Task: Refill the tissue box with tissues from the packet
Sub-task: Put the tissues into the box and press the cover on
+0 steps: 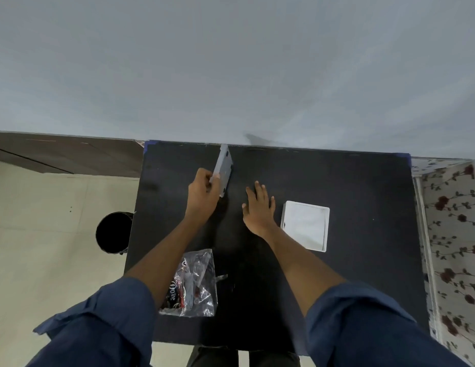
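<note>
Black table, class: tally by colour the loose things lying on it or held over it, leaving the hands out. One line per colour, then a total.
Grey: 1, the flat panel that the left hand holds tilted on edge.
White: 1, the square white box beside the right hand.
Clear: 1, the plastic packet, crumpled, near the table front edge.
Total: 3

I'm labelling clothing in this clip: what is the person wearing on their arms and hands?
Both hands, the left hand and the right hand, are bare, with no gloves, rings or watch visible. The dark blue fabric sleeves are rolled up to around the elbows, leaving the forearms uncovered.
</note>
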